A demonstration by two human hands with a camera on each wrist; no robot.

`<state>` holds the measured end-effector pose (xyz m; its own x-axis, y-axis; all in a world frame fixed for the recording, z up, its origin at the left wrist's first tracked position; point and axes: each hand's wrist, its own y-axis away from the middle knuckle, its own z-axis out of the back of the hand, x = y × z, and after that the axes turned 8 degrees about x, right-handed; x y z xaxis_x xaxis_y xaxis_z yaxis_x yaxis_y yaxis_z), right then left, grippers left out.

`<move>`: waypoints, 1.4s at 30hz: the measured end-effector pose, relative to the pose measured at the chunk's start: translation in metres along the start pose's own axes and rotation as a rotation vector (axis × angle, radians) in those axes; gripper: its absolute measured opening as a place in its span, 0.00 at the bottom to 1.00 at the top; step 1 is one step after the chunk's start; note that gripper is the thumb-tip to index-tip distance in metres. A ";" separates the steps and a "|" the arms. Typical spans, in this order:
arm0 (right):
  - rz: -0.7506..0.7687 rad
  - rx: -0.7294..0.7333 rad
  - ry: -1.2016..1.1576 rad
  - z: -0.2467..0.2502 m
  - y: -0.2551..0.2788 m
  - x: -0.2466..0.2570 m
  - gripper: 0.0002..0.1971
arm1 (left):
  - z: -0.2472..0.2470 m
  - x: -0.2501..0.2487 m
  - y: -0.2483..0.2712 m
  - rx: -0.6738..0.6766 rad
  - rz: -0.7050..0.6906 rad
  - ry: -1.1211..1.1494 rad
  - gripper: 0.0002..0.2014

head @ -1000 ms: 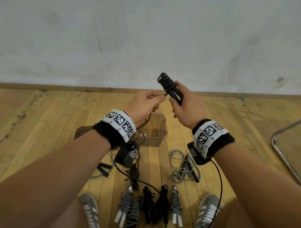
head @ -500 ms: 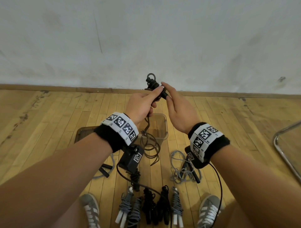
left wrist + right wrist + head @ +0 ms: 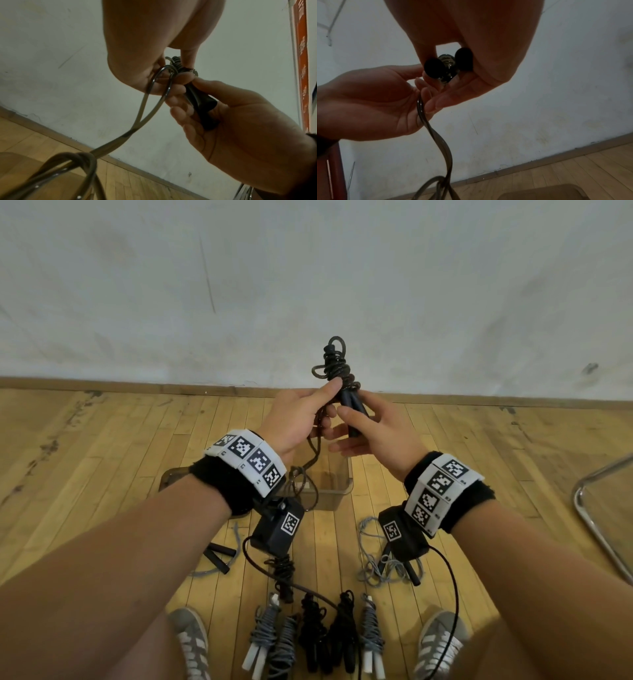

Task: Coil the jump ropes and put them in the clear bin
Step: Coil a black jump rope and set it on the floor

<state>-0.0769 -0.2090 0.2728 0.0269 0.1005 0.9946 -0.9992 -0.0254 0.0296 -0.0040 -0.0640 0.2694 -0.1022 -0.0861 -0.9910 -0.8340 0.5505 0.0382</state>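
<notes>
The right hand [image 3: 373,436] clasps the two black foam handles [image 3: 352,412] of a dark glossy jump rope [image 3: 337,371] side by side, upright, giving the cord a core to wind on. The left hand [image 3: 298,419] pinches the cord at the wraps, keeping tension; the slack hangs toward the clear plastic bin [image 3: 337,491] on the wooden floor [image 3: 102,457], near the wall's baseboard.

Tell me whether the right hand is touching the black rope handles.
Touching. The left wrist view shows the right hand with fingers and thumb curled around the black handles; the head view shows the same grip.
</notes>
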 end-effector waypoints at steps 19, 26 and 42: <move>-0.016 -0.231 0.462 0.026 -0.010 -0.007 0.35 | 0.001 0.004 0.002 -0.104 -0.015 -0.242 0.09; 0.017 -0.306 0.770 0.023 -0.012 -0.013 0.33 | -0.010 -0.002 0.008 -0.105 -0.029 -0.128 0.09; 0.159 -0.201 0.823 0.005 -0.011 -0.023 0.30 | -0.008 0.004 0.009 -0.200 0.059 -0.045 0.12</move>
<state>-0.0665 -0.2156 0.2503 -0.0648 0.8017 0.5942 -0.9776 0.0684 -0.1989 -0.0161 -0.0656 0.2671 -0.1336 -0.0194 -0.9908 -0.9188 0.3773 0.1165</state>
